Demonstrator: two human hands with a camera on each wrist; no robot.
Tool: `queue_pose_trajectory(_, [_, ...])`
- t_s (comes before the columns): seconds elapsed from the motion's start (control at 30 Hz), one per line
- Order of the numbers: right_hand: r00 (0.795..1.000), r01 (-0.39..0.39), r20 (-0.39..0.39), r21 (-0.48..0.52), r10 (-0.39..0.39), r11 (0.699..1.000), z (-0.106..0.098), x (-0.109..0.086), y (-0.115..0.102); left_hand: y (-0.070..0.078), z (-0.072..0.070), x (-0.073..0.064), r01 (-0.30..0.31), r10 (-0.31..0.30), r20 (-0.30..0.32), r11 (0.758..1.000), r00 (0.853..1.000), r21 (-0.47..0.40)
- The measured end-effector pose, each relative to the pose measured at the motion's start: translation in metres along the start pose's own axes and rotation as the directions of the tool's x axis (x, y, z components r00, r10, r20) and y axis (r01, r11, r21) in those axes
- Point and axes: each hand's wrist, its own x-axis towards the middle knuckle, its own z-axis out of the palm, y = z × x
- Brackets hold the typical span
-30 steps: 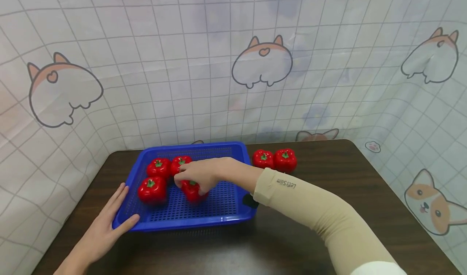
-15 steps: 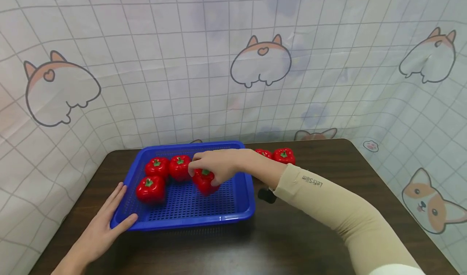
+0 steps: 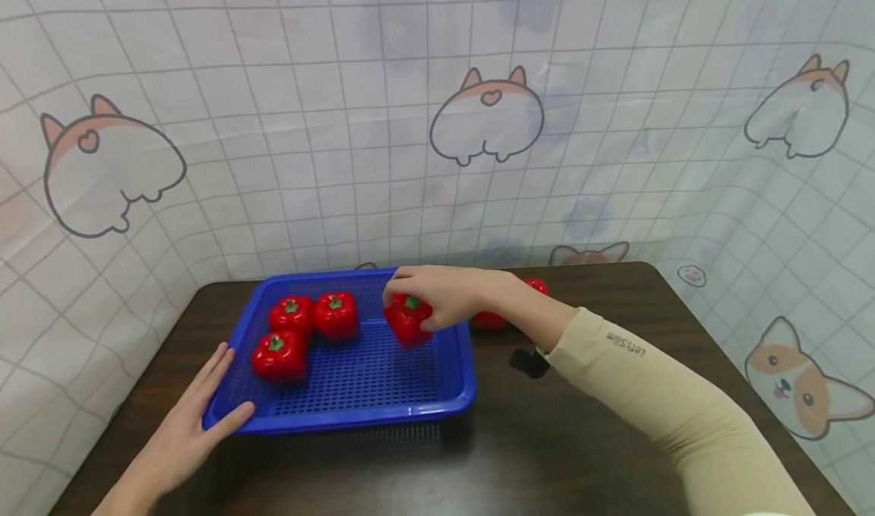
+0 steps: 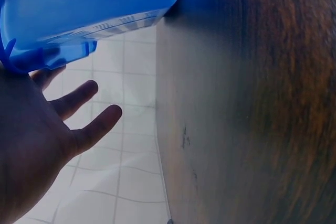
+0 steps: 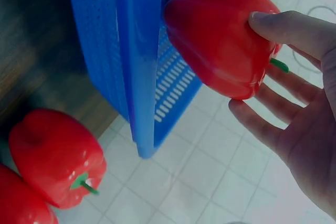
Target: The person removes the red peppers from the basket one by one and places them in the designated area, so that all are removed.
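Note:
My right hand (image 3: 447, 295) grips a glossy red bell pepper (image 3: 408, 324) by its top, thumb on one side and fingers on the other. It hangs over the right part of a blue perforated basket (image 3: 440, 406); in the right wrist view the pepper (image 5: 220, 38) is beside the basket's rim (image 5: 139, 51), green stem towards the palm. Three more red bell peppers (image 3: 280, 356) sit at the basket's left. My left hand (image 3: 181, 432) rests at the basket's left front corner, fingers straight and spread along the side, as the left wrist view of the hand (image 4: 42, 135) also shows.
Two red bell peppers (image 5: 58, 156) stand on the dark wooden table (image 3: 581, 440) right of the basket, partly hidden by my right forearm in the head view. A black object (image 3: 529, 363) sits under my right wrist. A patterned white sheet (image 3: 328, 159) hangs behind the table.
My right hand has lifted the bell pepper from the middle of the basket and carried it right and back, towards the basket's right side. The left hand stays at the corner.

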Motion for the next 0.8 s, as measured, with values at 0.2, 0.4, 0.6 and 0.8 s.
queue_pose_trajectory(0.2, [0.999,-0.034,-0.031,0.000,0.034,0.999,-0.008,-0.019,0.003,0.001,0.001,0.001,-0.008,0.008,0.000,1.000,1.000,0.000])
queue_pose_trajectory(0.4, [0.997,-0.034,-0.064,0.019,0.035,0.999,-0.013,-0.033,0.009,0.001,0.000,0.000,0.002,-0.002,-0.002,1.000,1.000,0.012])
queue_pose_trajectory(0.6, [0.994,-0.041,-0.099,0.050,0.046,0.998,-0.018,-0.049,0.016,0.002,0.000,0.001,0.002,-0.002,0.001,1.000,1.000,0.011])
queue_pose_trajectory(0.8, [0.986,-0.024,-0.162,0.069,0.035,0.997,-0.026,-0.066,0.022,0.001,0.000,0.000,0.002,-0.002,-0.001,1.000,1.000,0.015])
